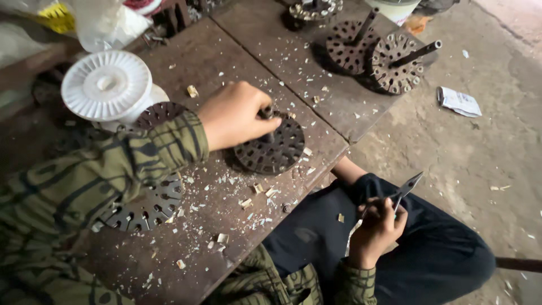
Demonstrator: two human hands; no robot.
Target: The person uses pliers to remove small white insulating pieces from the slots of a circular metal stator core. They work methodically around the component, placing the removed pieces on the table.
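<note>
From the head camera I am looking down at a worn wooden table (237,53), and I am taking the slotted metal disc (272,151) near its front edge as my landmark. The left hand (236,114) is resting on top of that disc, its fingers curled and pressed together around the dark shaft (266,113) sticking up from the disc's middle. The right hand (377,227) is sitting well off to the right of the disc, below the table edge over the person's lap, its fingers closed around the handles of a pair of pointed pliers (405,190) whose tips are aiming up and away.

Left of the disc, a second slotted disc (148,209) is lying flat, partly under the striped sleeve, and a white plastic spool (106,86) is standing beyond it. Far behind the disc, two more discs with shafts (374,55) are lying tilted together.

Pale paper scraps (246,202) are littering the table all around the disc (a lot of them), so I judge a good deal of stripping is already done. The gripped disc's slots look mostly empty, though I cannot tell for every slot; the disc to its left looks likewise bare.
</note>
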